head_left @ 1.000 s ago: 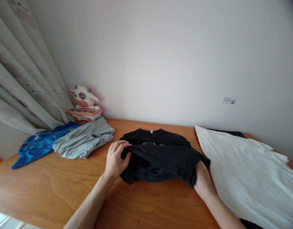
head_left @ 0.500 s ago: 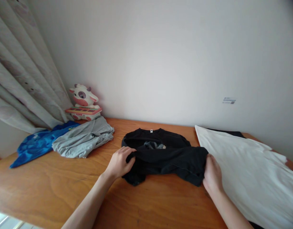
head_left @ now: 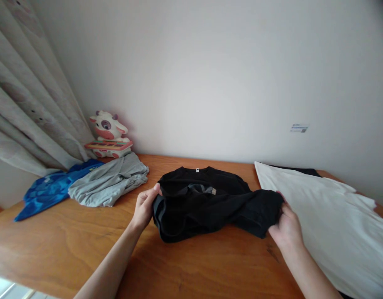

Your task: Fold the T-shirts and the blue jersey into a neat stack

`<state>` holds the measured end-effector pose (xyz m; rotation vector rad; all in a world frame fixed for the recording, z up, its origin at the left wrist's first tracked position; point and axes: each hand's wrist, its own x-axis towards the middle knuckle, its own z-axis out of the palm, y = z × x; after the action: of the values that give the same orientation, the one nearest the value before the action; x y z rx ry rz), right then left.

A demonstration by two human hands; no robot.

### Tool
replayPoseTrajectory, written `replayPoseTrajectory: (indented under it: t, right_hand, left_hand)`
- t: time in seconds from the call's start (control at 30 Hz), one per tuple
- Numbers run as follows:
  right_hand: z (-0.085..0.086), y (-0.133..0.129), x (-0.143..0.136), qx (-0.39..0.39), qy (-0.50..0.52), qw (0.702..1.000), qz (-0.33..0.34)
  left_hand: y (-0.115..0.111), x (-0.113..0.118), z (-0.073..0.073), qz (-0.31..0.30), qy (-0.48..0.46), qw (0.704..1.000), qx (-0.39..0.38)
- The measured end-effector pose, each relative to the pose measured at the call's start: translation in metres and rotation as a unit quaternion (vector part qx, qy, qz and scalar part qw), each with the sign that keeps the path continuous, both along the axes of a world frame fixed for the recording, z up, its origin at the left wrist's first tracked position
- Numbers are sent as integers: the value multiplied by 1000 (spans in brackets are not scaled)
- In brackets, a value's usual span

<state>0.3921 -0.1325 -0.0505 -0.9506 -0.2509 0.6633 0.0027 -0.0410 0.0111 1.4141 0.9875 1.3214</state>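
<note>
A black shirt [head_left: 204, 207] lies on the wooden table in front of me, its collar with a small white tag toward the wall. Part of a grey print shows on its chest, and the near part is bunched up and partly folded over. My left hand [head_left: 144, 206] is closed on the shirt's left edge, thumb on top. On the opposite side my right hand [head_left: 286, 224] grips the bunched right edge, slightly raised over the table; its fingertips are partly hidden by the fabric.
On the left lie a grey garment [head_left: 110, 180] and a blue garment [head_left: 51, 189]. Behind them a cow-shaped toy keyboard [head_left: 109, 137] stands by the curtain [head_left: 32, 95]. A white garment [head_left: 328, 220] spreads over the right side of the table [head_left: 69, 245], with black cloth [head_left: 299, 170] under it.
Both hands have moved apart, the left one outward to the left and the right one to the right. The shirt's near part is stretched wider, and its left edge hangs open more.
</note>
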Motion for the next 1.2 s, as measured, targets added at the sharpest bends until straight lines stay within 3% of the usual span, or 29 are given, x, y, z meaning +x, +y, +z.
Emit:
replayPoseTrajectory:
  t: [0.1, 0.17, 0.27, 0.33, 0.4, 0.5, 0.53, 0.6, 0.67, 0.77, 0.83, 0.97, 1.07, 1.2]
  right_hand:
    - [-4, -1, 15, -2, 47, 999, -8]
    - [-4, -3, 19, -12, 57, 998, 6]
    - [-3, -5, 15, -52, -10, 997, 49]
    - [-1, -4, 7, -80, -78, 992, 64]
    - [3, -3, -4, -93, -120, 986, 64]
    - [12, -4, -24, -116, -214, 967, 81]
    - [15, -6, -31, -129, -263, 951, 101]
    - [20, -10, -43, -148, -372, 901, 165]
    - [23, -15, -53, -148, -478, 834, 233]
    - [23, -20, -61, -147, -606, 733, 270]
    - [22, -20, -63, -156, -642, 699, 274]
    - [22, -19, -63, -133, -664, 683, 272]
    - [21, -19, -63, -111, -667, 690, 259]
    - [20, -21, -64, -108, -665, 696, 250]
  left_hand:
    - [7, -7, 3, 76, -105, 991, -41]
    - [14, -19, 4, 88, -183, 979, -34]
    - [26, -36, 3, 74, -254, 964, -31]
    - [31, -39, -1, 90, -248, 963, -55]
    - [33, -32, -7, 115, -183, 973, -76]
    - [26, -14, -19, 108, 54, 992, -34]
    - [22, -8, -23, 93, 155, 983, 0]
    - [15, 0, -31, 61, 330, 939, 70]
    - [11, 3, -36, 24, 431, 895, 111]
    - [15, -2, -39, -29, 463, 879, 111]
    - [21, -8, -38, -28, 437, 895, 86]
    - [29, -16, -34, 13, 372, 928, 19]
    - [25, -16, -30, 17, 358, 933, 32]
    - [15, -13, -26, -137, 381, 908, 106]
